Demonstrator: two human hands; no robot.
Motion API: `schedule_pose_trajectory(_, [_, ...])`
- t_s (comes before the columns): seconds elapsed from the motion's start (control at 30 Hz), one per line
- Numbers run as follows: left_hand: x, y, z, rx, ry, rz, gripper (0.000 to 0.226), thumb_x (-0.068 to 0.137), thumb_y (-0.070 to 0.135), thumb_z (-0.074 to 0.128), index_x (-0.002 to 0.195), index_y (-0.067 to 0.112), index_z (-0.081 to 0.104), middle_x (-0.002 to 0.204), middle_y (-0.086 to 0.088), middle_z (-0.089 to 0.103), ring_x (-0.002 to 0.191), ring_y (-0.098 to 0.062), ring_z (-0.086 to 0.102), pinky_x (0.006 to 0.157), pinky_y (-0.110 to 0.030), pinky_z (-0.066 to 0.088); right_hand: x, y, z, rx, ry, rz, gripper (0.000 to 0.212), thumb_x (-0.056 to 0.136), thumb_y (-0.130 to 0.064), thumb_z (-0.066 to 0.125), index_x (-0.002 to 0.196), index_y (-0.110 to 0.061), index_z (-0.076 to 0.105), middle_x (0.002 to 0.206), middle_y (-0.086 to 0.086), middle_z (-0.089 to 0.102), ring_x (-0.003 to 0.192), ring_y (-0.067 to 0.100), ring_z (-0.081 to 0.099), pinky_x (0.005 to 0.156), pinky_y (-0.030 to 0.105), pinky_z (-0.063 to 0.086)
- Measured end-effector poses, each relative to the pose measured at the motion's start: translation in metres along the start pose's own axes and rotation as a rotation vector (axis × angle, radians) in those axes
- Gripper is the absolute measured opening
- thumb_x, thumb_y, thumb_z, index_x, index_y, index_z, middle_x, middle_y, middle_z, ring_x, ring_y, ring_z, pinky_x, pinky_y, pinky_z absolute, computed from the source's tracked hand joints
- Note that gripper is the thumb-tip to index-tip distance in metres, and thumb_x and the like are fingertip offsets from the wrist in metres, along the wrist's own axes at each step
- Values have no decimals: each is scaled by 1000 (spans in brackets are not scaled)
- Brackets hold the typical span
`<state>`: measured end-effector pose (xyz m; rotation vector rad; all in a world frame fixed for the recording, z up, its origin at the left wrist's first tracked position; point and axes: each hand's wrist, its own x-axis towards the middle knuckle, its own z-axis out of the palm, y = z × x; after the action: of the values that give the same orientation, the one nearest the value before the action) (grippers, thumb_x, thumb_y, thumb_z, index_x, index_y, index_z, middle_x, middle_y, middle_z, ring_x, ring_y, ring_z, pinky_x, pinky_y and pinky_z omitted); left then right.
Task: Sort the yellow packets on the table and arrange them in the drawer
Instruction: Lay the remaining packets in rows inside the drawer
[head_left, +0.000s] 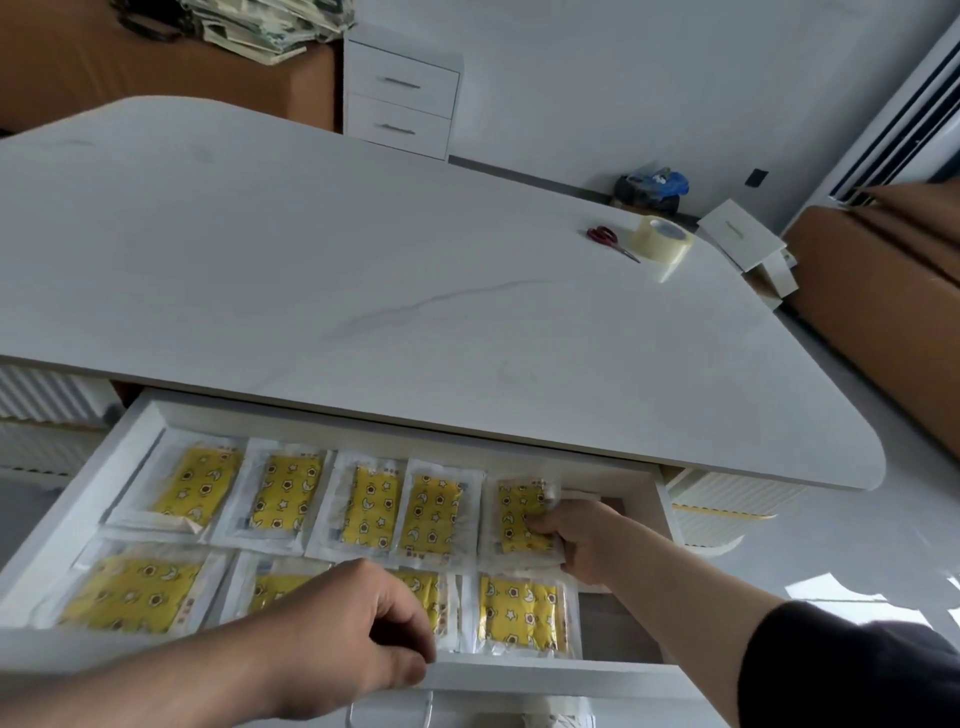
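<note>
we pinch end packet (519, 512) with right hand (574, 543) to square its row | left hand (353, 623) grips drawer (545, 673) front, probably steadying it

Yellow packets (384, 506): clear plastic sleeves, each with a yellow star-and-moon printed insert, lying flat in two rows in the pulled-out white drawer (62, 514). The back row has five side by side, edges touching or overlapping; the front row shows four, the middle two partly hidden. The rightmost back-row packet (511, 512) is pinched by the right hand (576, 540).
</note>
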<state>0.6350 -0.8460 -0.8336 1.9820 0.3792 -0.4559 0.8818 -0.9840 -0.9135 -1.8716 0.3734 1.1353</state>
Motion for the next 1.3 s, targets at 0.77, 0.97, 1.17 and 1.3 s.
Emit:
schedule_pose_trajectory(0.77, [2,-2,1,-5,9,25,10,86,26,73,91,32,78,87,24,72,86,8,66,78,-11,51,-22,-1,-12,-1371,120,-775,54,98,-38,55,149,-35,38,160,-9,30,144,18,35,117,33,29])
schedule_pose_trajectory(0.97, [2,-3,0,-21,9,32,9,86,25,73,91,32,78,85,24,72,84,8,66,72,-9,49,-11,7,-10,-1367,92,-762,62,96,-41,58,152,-30,34,160,-8,30,145,17,31,119,30,23])
schedule_pose_trajectory(1.17, [3,-3,0,-19,0,37,11,87,25,72,93,31,78,87,23,73,84,9,65,73,-9,49,-9,7,-9,-1354,116,-745,63,93,-43,62,150,-33,36,155,-9,40,139,18,42,116,32,32])
schedule_pose_trajectory(1.3, [2,-3,-1,-18,1,41,11,87,25,72,93,31,78,86,23,72,83,8,65,72,-10,50,-10,9,-9,-1330,124,-749,60,94,-44,59,149,-34,38,155,-9,39,138,18,43,115,31,33])
